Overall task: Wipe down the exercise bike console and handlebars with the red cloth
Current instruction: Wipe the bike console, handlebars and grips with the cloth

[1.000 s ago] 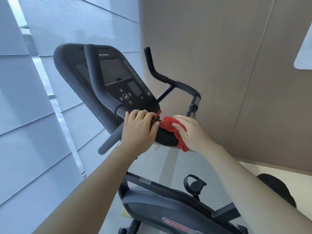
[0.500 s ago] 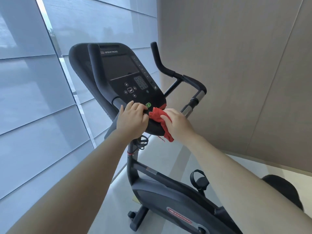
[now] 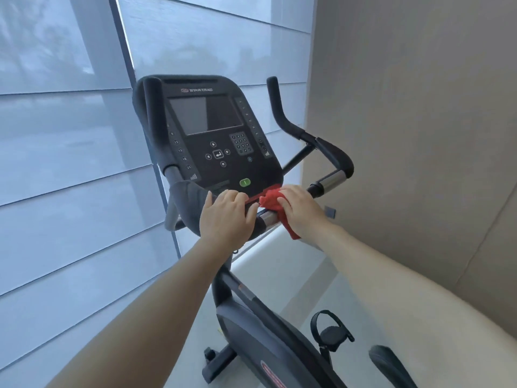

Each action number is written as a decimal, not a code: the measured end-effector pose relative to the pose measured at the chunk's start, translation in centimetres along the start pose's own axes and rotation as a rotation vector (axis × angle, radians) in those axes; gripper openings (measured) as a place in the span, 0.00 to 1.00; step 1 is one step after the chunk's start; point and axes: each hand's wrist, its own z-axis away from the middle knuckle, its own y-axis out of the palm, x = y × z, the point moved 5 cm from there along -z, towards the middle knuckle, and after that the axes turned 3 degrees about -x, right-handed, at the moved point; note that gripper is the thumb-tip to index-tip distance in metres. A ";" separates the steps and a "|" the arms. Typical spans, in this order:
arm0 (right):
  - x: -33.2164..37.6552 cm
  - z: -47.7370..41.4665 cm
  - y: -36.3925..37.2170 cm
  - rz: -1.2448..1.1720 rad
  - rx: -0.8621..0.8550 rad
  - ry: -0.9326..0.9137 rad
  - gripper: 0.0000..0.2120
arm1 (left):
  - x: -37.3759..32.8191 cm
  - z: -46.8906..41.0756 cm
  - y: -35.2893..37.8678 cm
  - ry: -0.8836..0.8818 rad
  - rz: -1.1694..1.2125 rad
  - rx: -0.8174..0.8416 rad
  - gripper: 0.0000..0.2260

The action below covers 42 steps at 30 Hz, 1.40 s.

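Observation:
The black bike console [image 3: 212,130] faces me, with a dark screen, keypad and a green button [image 3: 245,182]. Black handlebars [image 3: 333,152] curve up on the right, with a chrome grip section [image 3: 331,179]. My right hand [image 3: 303,210] grips the bunched red cloth [image 3: 270,202] against the bar just below the console's lower right edge; a cloth tail hangs beneath my wrist. My left hand [image 3: 226,217] curls over the padded lower edge of the console beside the cloth, its thumb near the chrome bar [image 3: 267,218].
A window with grey blinds [image 3: 70,191] fills the left side. A beige panel wall [image 3: 419,135] stands close on the right. Below are the bike's frame [image 3: 251,326], a pedal with strap [image 3: 331,333] and the saddle's edge [image 3: 389,362] over a pale floor.
The view has swung so the console faces me more squarely. My right hand and the cloth have shifted along the console's lower right edge onto the bar; my left hand keeps its hold.

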 end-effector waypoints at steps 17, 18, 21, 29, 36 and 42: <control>-8.3 -3.1 -1.5 0.085 -0.054 -0.061 0.16 | -7.6 -6.0 5.6 -0.026 0.018 0.164 0.13; -8.4 -3.2 -1.6 0.091 -0.066 -0.093 0.16 | -7.6 -6.2 5.8 -0.032 -0.004 0.159 0.13; -9.3 -3.9 -1.6 0.084 -0.093 -0.173 0.17 | -7.6 -6.7 6.5 -0.070 -0.059 0.177 0.15; -13.6 -6.3 -2.5 0.047 -0.069 -0.344 0.17 | -10.8 -7.1 6.1 -0.207 -0.148 0.114 0.18; -21.9 -10.2 -4.4 -0.011 -0.072 -0.260 0.19 | -11.9 -7.7 6.5 -0.314 -0.255 0.126 0.16; -19.7 -8.7 -3.4 -0.066 -0.091 -0.510 0.16 | -12.7 -7.8 6.2 -0.362 -0.291 0.088 0.15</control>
